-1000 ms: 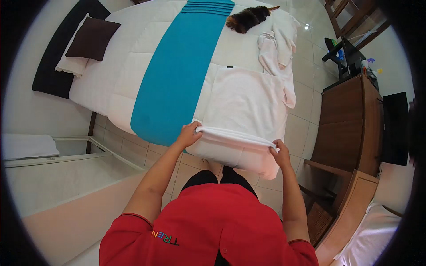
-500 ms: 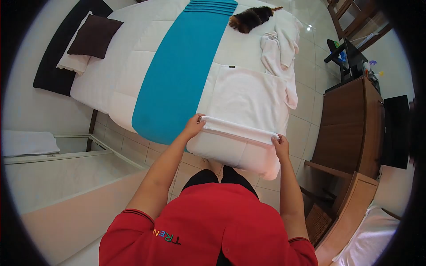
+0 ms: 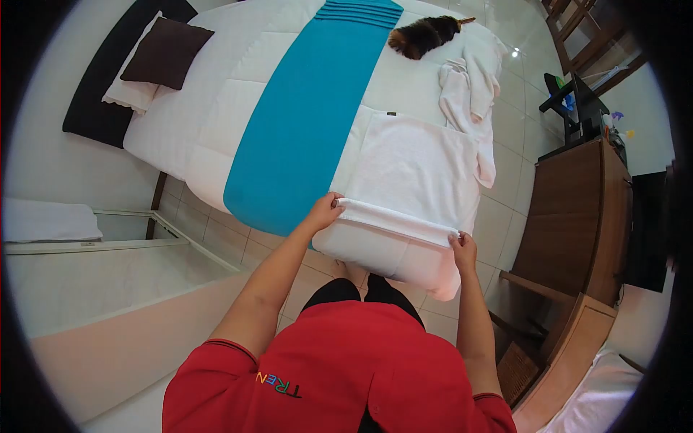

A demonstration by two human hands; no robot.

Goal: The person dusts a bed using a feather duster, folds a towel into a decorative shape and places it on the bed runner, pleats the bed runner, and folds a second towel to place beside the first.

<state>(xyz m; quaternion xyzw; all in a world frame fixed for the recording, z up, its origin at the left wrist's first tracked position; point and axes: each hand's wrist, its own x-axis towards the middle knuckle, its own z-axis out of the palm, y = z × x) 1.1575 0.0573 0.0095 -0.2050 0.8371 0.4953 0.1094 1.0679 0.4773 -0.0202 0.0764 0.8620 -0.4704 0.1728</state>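
Note:
A white towel (image 3: 415, 162) lies spread on the bed's near right corner, its near edge folded over into a narrow band. My left hand (image 3: 326, 211) pinches the left end of that band, close to the teal bed runner (image 3: 299, 115). At the band's right end, my right hand (image 3: 463, 249) is closed on the corner with fingertips and thumb. A small dark label shows on the towel's far edge. Beyond it lie crumpled white towels (image 3: 462, 90) along the bed's right edge.
A brown feather duster (image 3: 426, 37) rests on the white bedding (image 3: 238, 79). A dark brown cushion (image 3: 167, 53) leans at the headboard. To the right stands a wooden cabinet (image 3: 567, 209) beside a black screen (image 3: 644, 231). A folded white cloth (image 3: 50, 221) sits on the left ledge.
The whole view has shifted slightly, so the bed appears a little further right and lower. Both hands keep hold of the folded towel edge, which looks much the same.

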